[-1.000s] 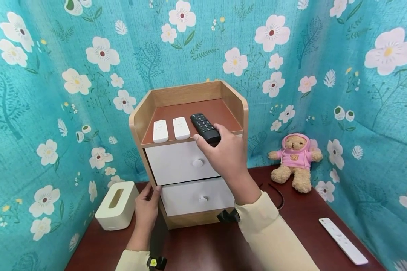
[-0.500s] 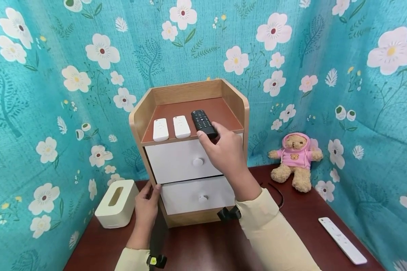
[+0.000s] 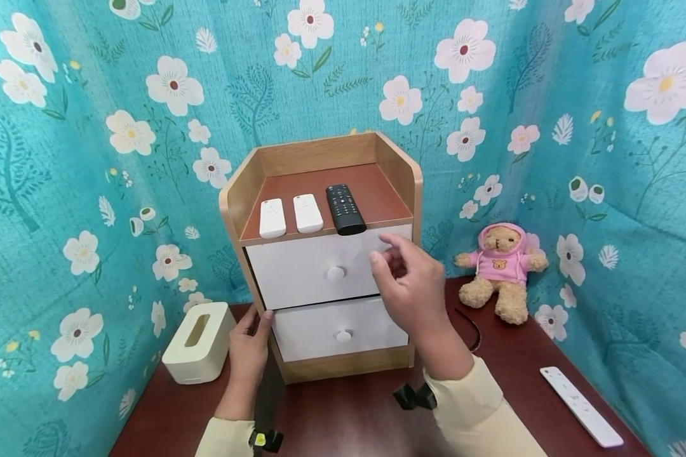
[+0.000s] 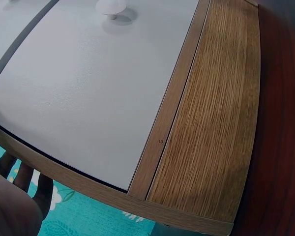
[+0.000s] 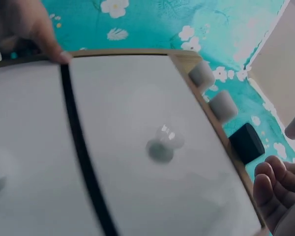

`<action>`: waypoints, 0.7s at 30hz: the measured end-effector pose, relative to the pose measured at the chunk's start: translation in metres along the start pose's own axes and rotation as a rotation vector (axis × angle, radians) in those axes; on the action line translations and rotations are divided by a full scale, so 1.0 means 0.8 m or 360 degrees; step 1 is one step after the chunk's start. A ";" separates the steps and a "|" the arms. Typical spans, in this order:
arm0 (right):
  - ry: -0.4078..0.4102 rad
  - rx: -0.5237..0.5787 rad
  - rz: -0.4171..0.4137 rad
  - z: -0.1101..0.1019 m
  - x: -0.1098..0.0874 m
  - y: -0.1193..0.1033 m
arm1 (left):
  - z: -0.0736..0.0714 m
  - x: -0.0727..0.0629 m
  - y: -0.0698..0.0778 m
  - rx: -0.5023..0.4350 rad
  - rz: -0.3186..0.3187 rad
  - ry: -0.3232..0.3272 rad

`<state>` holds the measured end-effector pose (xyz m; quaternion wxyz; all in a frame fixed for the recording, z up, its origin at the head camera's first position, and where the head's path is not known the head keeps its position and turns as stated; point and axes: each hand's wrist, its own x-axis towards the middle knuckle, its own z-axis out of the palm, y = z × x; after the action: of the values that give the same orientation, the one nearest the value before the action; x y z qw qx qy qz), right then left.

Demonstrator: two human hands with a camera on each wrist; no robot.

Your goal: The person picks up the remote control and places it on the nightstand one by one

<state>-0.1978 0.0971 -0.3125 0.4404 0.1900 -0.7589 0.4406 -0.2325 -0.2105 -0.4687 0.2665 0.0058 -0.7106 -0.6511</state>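
A small wooden cabinet with two white drawers stands on the table. Across its brown top lie two white remotes and, to their right, a black remote whose near end reaches past the front edge. My right hand hovers in front of the upper drawer, fingers loosely bent and holding nothing; the right wrist view shows its fingers apart from the black remote. My left hand rests against the cabinet's left side, thumb at the front edge by the lower drawer.
A cream tissue box sits left of the cabinet. On the right are a teddy bear in a pink hoodie, a dark cord and a long white remote. Flowered teal curtain surrounds the table.
My right hand has let go of the black remote and drawn back down and to the right. The black remote now lies on the cabinet top beside the white ones. My left hand stays put.
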 end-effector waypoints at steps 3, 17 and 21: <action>0.0052 -0.0042 -0.0060 -0.011 -0.026 0.020 | 0.000 0.002 0.000 -0.0003 0.0003 0.0003; -0.0067 -0.0680 0.0550 -0.134 -0.151 0.164 | -0.001 0.001 -0.003 0.0040 0.0006 -0.0017; -0.0225 -0.0856 0.0795 -0.175 -0.173 0.203 | -0.003 0.002 -0.001 0.0068 0.0001 -0.0008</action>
<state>-0.1632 0.2883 -0.4781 0.3001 -0.0935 -0.8989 0.3052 -0.2335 -0.2132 -0.4686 0.2648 0.0094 -0.7250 -0.6358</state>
